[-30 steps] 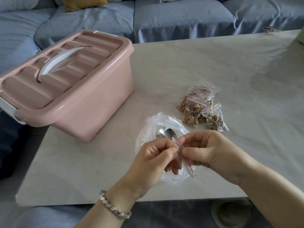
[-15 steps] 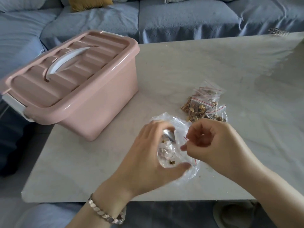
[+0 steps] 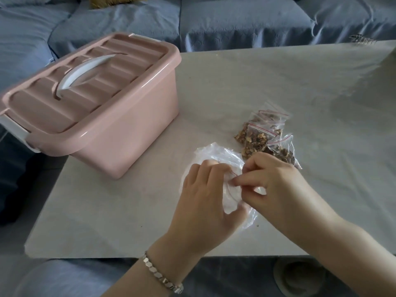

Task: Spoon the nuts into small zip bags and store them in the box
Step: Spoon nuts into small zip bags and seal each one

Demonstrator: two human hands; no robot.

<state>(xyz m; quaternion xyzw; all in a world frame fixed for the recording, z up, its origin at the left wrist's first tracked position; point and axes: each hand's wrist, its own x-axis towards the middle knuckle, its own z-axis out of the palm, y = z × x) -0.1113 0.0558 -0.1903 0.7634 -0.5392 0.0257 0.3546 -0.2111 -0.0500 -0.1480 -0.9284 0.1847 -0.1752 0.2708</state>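
A small clear zip bag (image 3: 231, 190) with a red seal line is between my hands, low over a large crumpled clear plastic bag (image 3: 214, 154) on the table. My left hand (image 3: 203, 198) curls round the small bag, thumb under it. My right hand (image 3: 278, 185) pinches the bag's top edge with thumb and forefinger. Several filled zip bags of chopped nuts (image 3: 262, 135) lie in a pile just beyond my right hand. The pink storage box (image 3: 132, 127) stands at the left with its lid shut and a white handle on top. No spoon shows.
The pale table (image 3: 267, 82) stretches bare to the right and back. A blue-grey sofa (image 3: 235, 20) runs behind it. The table's front edge is close under my wrists. A few nut crumbs lie near the large bag.
My left hand has turned from pinching the small bag's top to wrapping round it. Both hands have lowered onto the large plastic bag, and the spoon there is now covered.
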